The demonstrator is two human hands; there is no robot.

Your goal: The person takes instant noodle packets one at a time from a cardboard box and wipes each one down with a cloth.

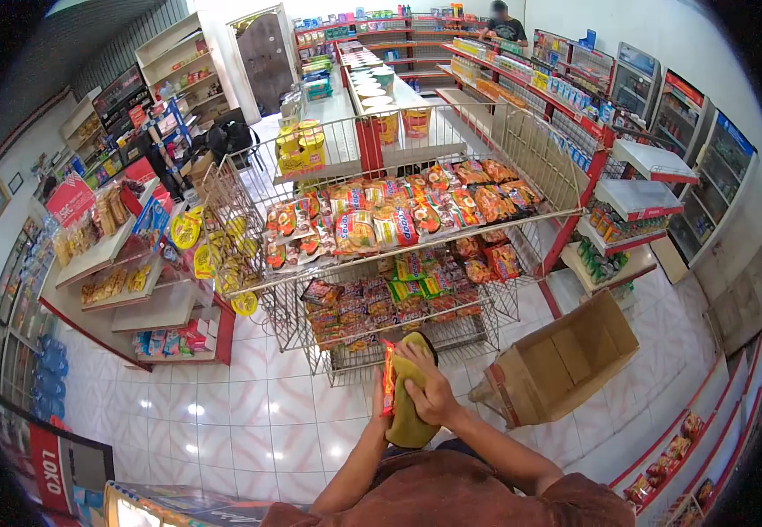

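Near the bottom centre my left hand (379, 400) is closed round a red packet (389, 379), held upright and seen nearly edge-on. Wrapped in the fingers of my right hand (433, 391) is an olive-yellow cloth (409, 426), pressed against the packet's right side. The cloth hides part of the packet and some of my left fingers. Just beyond my hands stands a wire basket rack (451, 244). Its upper level holds rows of instant noodle packets (391, 227), and more noodle packets (372, 318) lie on its lower level.
An open cardboard box (574, 360) sits on the tiled floor to the right. Snack shelves (91, 263) stand at left. Behind the rack, a long white shelf (339, 132) carries cup noodles (416, 121). Another person (508, 31) is at the far shelves. Drink fridges (723, 167) line the right wall.
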